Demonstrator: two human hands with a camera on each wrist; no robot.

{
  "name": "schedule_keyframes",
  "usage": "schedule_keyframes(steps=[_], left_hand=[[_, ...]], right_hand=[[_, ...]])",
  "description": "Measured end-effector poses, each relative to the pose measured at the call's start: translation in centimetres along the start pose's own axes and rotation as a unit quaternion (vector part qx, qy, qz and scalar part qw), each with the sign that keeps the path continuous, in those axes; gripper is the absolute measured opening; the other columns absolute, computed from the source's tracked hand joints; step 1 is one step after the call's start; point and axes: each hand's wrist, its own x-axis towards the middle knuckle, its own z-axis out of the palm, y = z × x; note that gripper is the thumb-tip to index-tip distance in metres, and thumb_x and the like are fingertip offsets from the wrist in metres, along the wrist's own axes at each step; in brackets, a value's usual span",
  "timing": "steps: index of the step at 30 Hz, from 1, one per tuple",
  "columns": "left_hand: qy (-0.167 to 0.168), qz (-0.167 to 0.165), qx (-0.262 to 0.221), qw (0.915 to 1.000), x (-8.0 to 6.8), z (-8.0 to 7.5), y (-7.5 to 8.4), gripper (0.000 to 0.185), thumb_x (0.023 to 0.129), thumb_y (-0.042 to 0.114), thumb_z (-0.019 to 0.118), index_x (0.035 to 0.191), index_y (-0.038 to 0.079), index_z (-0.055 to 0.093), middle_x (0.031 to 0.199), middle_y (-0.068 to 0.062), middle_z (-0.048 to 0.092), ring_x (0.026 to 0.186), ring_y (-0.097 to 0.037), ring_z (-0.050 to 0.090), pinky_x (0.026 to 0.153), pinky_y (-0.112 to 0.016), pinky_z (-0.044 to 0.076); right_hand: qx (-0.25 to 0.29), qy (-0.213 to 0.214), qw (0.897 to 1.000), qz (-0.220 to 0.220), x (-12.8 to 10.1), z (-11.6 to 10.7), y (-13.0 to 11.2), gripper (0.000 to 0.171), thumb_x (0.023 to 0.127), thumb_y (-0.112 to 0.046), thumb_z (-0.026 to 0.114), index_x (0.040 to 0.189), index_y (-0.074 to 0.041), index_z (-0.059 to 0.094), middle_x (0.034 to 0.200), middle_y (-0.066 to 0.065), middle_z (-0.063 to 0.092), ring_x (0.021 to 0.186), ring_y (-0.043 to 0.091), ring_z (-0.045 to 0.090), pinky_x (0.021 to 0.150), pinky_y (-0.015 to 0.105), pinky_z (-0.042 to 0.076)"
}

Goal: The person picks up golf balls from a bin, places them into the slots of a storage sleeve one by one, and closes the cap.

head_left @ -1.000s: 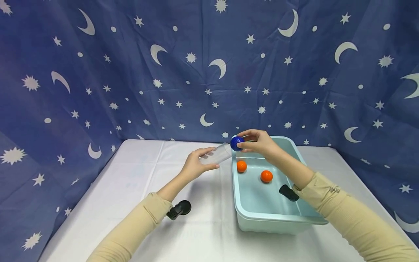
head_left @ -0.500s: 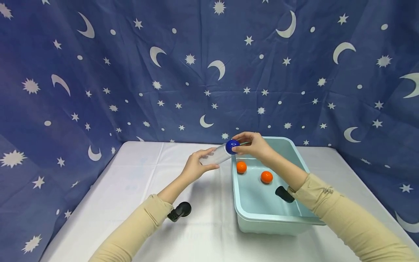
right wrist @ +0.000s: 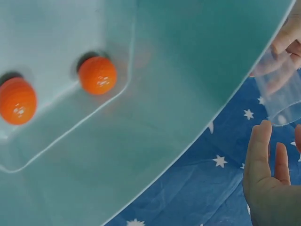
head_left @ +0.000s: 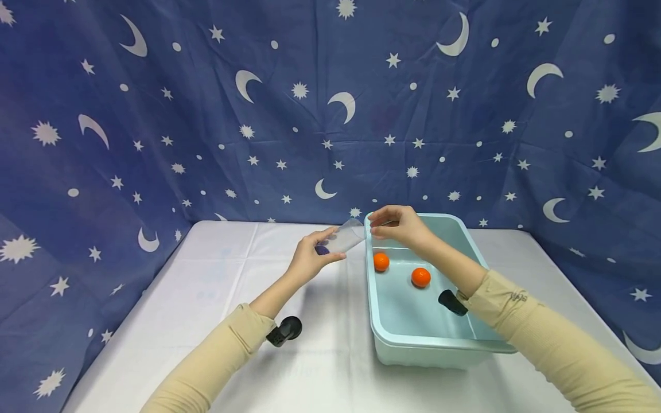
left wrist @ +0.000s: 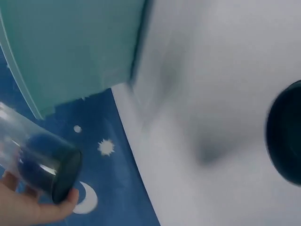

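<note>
My left hand grips a clear plastic cup, tilted with its mouth up toward the right. At the bottom of the cup lies a dark blue ball, partly behind the fingers in the head view. Just off the cup's mouth is my right hand, fingers loosely bent and nothing between them. In the right wrist view its fingertips are right by the cup's rim. Two orange balls sit in the light green bin below the right forearm.
A white-covered table bears the bin on its right side. Behind it hangs a blue curtain with moons and stars. Black wrist camera parts stick out at the left cuff and another at the right one.
My right hand brought the blue ball to the cup's mouth and let it go. The ball dropped to the cup's bottom while my left hand kept holding the cup.
</note>
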Motion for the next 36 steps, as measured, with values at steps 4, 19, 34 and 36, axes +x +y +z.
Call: schedule_keyframes(steps=[4, 19, 34, 36], left_hand=[[0.01, -0.032, -0.023, 0.9992, 0.1, -0.4, -0.4, 0.06, 0.076, 0.01, 0.077, 0.132, 0.009, 0.055, 0.122, -0.019, 0.063, 0.11, -0.034, 0.059, 0.093, -0.043, 0.05], [0.015, -0.057, -0.016, 0.9981, 0.2, -1.4, -0.4, 0.06, 0.075, 0.012, 0.079, 0.131, 0.01, 0.057, 0.122, -0.015, 0.064, 0.11, -0.032, 0.061, 0.092, -0.041, 0.051], [0.011, -0.079, -0.038, 0.9961, -0.2, -2.1, -0.2, 0.064, 0.075, 0.013, 0.079, 0.134, 0.009, 0.053, 0.123, -0.015, 0.063, 0.113, -0.033, 0.059, 0.094, -0.042, 0.05], [0.012, -0.081, -0.036, 0.996, -0.2, -2.1, -0.3, 0.065, 0.075, 0.013, 0.079, 0.134, 0.01, 0.053, 0.123, -0.015, 0.063, 0.113, -0.033, 0.058, 0.094, -0.042, 0.05]], right_hand=[[-0.019, -0.008, 1.0, 0.005, -0.1, -0.5, 0.7, 0.03, 0.087, -0.006, 0.064, 0.115, 0.005, 0.06, 0.11, 0.022, 0.064, 0.085, 0.017, 0.064, 0.079, 0.026, 0.056], [-0.087, -0.036, 0.995, -0.017, 0.7, -1.0, 3.7, 0.027, 0.085, -0.002, 0.062, 0.109, 0.011, 0.061, 0.098, 0.023, 0.065, 0.08, 0.019, 0.062, 0.074, 0.026, 0.055], [-0.234, -0.058, 0.97, -0.031, 1.9, -1.8, 6.6, 0.023, 0.08, -0.003, 0.068, 0.099, 0.01, 0.063, 0.092, 0.024, 0.068, 0.085, 0.033, 0.064, 0.077, 0.04, 0.055], [-0.257, -0.065, 0.964, -0.024, 1.9, -1.9, 6.9, 0.023, 0.079, -0.004, 0.069, 0.098, 0.009, 0.064, 0.091, 0.024, 0.068, 0.085, 0.033, 0.063, 0.077, 0.041, 0.055]])
